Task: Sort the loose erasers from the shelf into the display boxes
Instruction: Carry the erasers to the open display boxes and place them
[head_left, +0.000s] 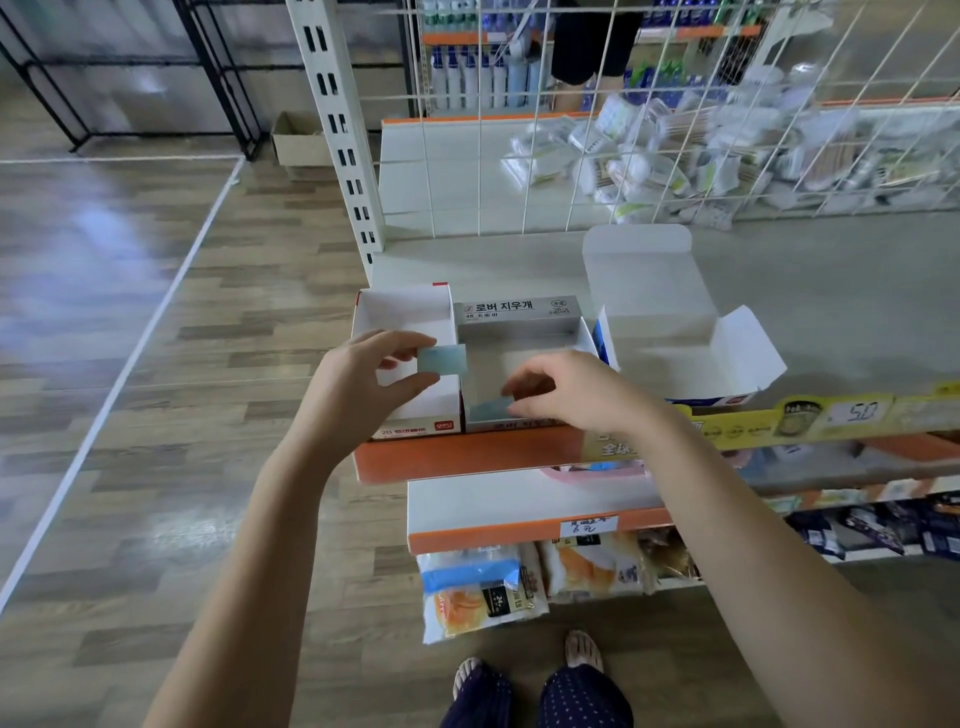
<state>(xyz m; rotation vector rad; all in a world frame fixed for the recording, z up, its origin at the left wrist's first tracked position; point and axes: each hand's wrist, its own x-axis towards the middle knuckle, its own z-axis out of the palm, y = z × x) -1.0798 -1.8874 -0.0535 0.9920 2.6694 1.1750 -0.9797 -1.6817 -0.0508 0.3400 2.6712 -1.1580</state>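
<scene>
Head view: pale blue eraser (442, 359) pinched between thumb and fingers of left hand (363, 384), above the white display box (402, 312). Right hand (566, 389), fingers curled, grasps a second blue eraser (491, 410) inside the grey display box (519, 314). Both boxes stand on the shelf (831, 291), beside an opened white carton (670, 312).

There are three display boxes on the shelf (831, 291), side by side: one red and white box (405, 322) at the left, one grey box (519, 317) in the middle, and one blue and white box (670, 332) at the right with its flaps open. Two erasers are visible: one pale blue eraser (442, 359) and a second eraser (488, 410) in the grey box. There are two hands, the left hand (363, 379) and the right hand (571, 389). On the floor stands one cardboard carton (301, 140).
</scene>
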